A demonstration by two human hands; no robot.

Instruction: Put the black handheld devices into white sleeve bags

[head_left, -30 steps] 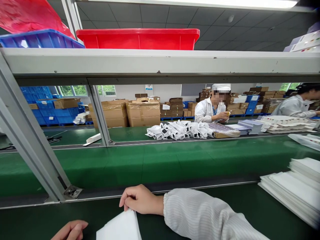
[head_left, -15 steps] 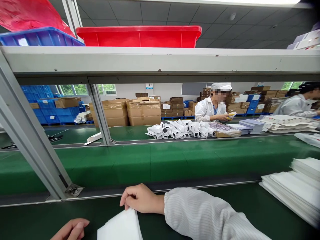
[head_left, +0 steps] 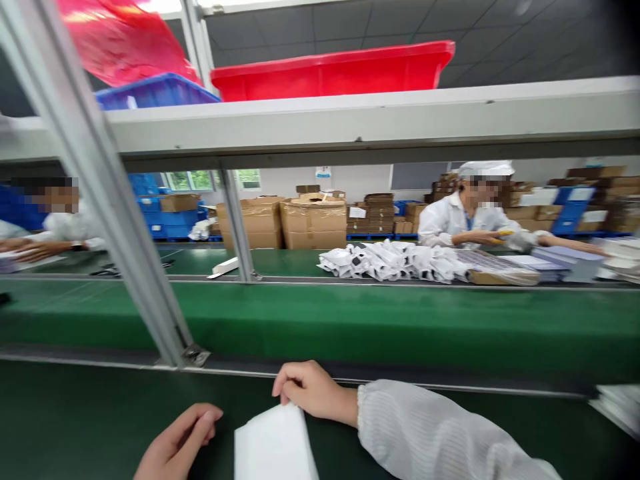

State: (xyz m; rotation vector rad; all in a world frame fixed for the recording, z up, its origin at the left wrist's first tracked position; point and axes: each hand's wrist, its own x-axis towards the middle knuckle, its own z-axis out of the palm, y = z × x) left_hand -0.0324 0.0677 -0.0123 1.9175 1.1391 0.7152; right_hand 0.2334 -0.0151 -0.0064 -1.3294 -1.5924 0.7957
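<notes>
At the bottom centre of the head view, a thin stack of white sheets [head_left: 273, 443] lies on the dark green worktop; its near end is cut off by the frame. My right hand [head_left: 310, 389], in a pale striped sleeve, reaches across from the right and pinches the stack's far edge between curled fingers and thumb. To the left of the stack is my left hand [head_left: 183, 440], apart from it. Its fingers are bent and pressed together with the thumb, and nothing shows in them.
Beyond the worktop runs a green conveyor belt [head_left: 350, 317]. A metal post [head_left: 130, 233] rises at left to a shelf beam [head_left: 340, 123] holding a red bin [head_left: 330, 73]. White stacked sheets [head_left: 620, 407] lie at right. Across, a co-worker [head_left: 445, 220] stands behind white folded pieces [head_left: 390, 260].
The view has swung left, so the scene shifts right and another person appears at far left. My right hand keeps its pinch on the white sheets; the co-worker opposite now stretches an arm out.
</notes>
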